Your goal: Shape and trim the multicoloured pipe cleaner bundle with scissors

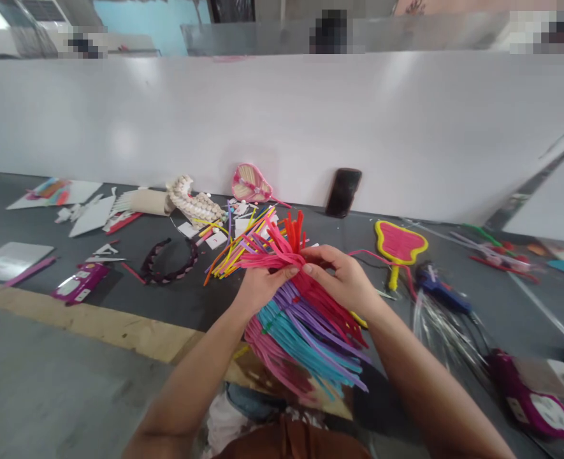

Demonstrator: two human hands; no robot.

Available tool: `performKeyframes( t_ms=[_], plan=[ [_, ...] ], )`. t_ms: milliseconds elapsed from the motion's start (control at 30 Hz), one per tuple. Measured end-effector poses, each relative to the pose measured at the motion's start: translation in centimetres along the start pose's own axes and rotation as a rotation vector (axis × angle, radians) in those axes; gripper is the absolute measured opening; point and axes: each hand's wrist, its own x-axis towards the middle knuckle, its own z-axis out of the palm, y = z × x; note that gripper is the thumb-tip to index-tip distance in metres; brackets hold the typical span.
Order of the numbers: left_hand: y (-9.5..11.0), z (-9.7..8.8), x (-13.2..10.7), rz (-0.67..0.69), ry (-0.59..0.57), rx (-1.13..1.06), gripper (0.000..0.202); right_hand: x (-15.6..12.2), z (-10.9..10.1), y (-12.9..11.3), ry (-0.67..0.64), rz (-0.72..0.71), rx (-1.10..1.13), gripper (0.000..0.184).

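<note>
Both my hands meet over a big bunch of coloured pipe cleaners at the table's near edge. My left hand (265,287) pinches the red-pink pipe cleaners (282,260) from the left. From the right, my right hand (334,274) closes thumb and fingers on the same red bundle. Below hang purple pipe cleaners (315,319), turquoise pipe cleaners (305,338) and pink pipe cleaners (272,354), gathered in bands. Orange-red ends (294,231) stick up above my fingers. Just behind lies a loose pile of yellow, orange and purple pipe cleaners (234,255).
Left on the dark table (205,293) are a braided headband (169,261), purple packs (81,284) and a beige woven piece (195,201). A phone (343,192) leans on the white partition (282,121). Rightward lie a pink-yellow fan shape (401,243) and a blue glue gun (441,290).
</note>
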Motion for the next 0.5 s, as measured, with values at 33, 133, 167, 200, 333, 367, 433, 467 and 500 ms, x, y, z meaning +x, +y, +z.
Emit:
performKeyframes(
  t_ms=[33, 133, 167, 200, 333, 367, 433, 467, 500],
  plan=[
    [0.0, 0.2, -0.1, 0.012, -0.004, 0.017, 0.03, 0.2, 0.2, 0.0, 0.003, -0.007, -0.018, 0.021],
    [-0.2, 0.5, -0.2, 0.051, -0.021, 0.047, 0.028, 0.4, 0.8, 0.2, 0.014, 0.025, -0.039, 0.016],
    [-0.3, 0.5, -0.3, 0.056, -0.03, 0.048, 0.027, 0.5, 1.0, 0.3, 0.024, 0.038, -0.041, 0.015],
    [-0.4, 0.6, -0.3, 0.054, -0.04, 0.049, 0.027, 0.5, 1.2, 0.4, 0.033, 0.047, -0.046, 0.015],
    [-0.7, 0.4, -0.3, 0.031, -0.037, 0.046, 0.03, 0.8, 0.9, 0.7, -0.035, 0.102, -0.002, 0.02],
    [-0.7, 0.3, -0.3, 0.021, -0.027, 0.04, 0.03, 0.9, 0.6, 0.7, -0.083, 0.131, 0.041, 0.024],
    [-0.7, 0.0, -0.3, -0.003, -0.002, 0.023, 0.029, 0.9, -0.1, 0.8, -0.163, 0.196, 0.147, 0.036],
    [-0.7, -0.2, -0.3, -0.014, 0.011, 0.015, 0.027, 0.8, -0.4, 0.8, -0.179, 0.224, 0.191, 0.04],
    [-0.8, -0.3, -0.3, -0.024, 0.018, 0.01, 0.026, 0.7, -0.6, 0.8, -0.188, 0.248, 0.222, 0.043]
  ],
)
